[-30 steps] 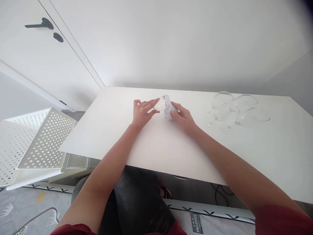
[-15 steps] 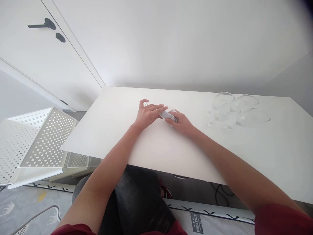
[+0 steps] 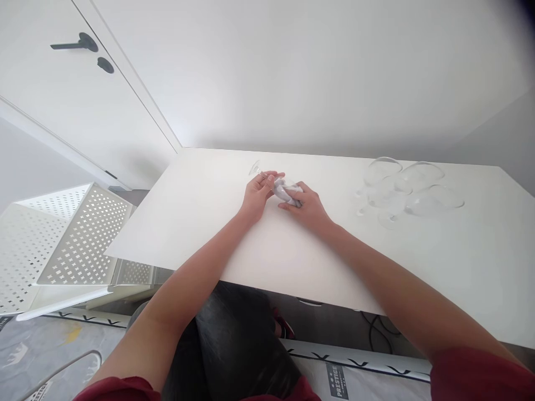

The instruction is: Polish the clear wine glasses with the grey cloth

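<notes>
A clear stemmed glass (image 3: 254, 167) lies tilted between my hands above the white table, its round foot pointing up and left. My left hand (image 3: 258, 196) has its fingers closed round the stem. At the bowl end, my right hand (image 3: 307, 205) is closed on a pale cloth (image 3: 285, 193), which is bunched against the glass. The fingers hide much of the bowl. Farther right on the table lie several clear stemmed glasses (image 3: 432, 201), on their sides and close together.
The white table (image 3: 192, 223) meets a white wall at the back. White perforated metal shelving (image 3: 81, 239) stands left of it. A door with a dark handle (image 3: 75, 43) is at upper left. Cables (image 3: 378, 334) lie on the floor under the table.
My left hand has turned over and now pinches the stem, exposing the glass foot. The right hand with the cloth has shifted slightly. The glasses at right have stayed put.
</notes>
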Available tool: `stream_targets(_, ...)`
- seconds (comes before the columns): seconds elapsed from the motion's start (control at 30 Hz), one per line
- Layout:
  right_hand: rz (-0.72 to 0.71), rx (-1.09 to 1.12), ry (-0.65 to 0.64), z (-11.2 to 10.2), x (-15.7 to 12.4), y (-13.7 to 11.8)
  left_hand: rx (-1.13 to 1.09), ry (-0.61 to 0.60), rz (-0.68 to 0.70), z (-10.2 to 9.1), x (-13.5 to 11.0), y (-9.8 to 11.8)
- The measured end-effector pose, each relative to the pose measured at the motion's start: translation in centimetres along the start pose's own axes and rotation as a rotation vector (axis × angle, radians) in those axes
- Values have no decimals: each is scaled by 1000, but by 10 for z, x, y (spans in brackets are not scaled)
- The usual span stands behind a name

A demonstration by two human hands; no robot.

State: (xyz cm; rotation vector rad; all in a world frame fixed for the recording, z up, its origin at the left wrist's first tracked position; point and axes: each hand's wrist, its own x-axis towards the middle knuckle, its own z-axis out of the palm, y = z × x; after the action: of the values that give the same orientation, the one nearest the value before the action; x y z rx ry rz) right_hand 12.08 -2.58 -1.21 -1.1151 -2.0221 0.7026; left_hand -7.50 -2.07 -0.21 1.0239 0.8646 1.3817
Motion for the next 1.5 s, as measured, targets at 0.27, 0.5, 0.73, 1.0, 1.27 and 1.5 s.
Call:
stream_targets(0.27, 202, 70, -279, -9, -1, -21, -95, -47, 68, -3, -1, 8)
stream_targets(0.5, 347, 1056, -563, -20, -6, -23, -203, -233, 65, -6, 1, 14)
stream_targets(0.73, 92, -127, -233, -12, -4, -18, -43, -57, 73, -1, -1, 7)
stream_targets(1.0, 133, -444, -131, -10, 1, -17, 54, 1, 111, 2, -1, 5)
stream_targets(1.27, 360, 860, -435, -24, 0, -21, -77, -172, 60, -8, 4, 8)
stream_targets(1.5, 239, 583, -315, -18, -2, -15, -76, -156, 61, -3, 1, 11)
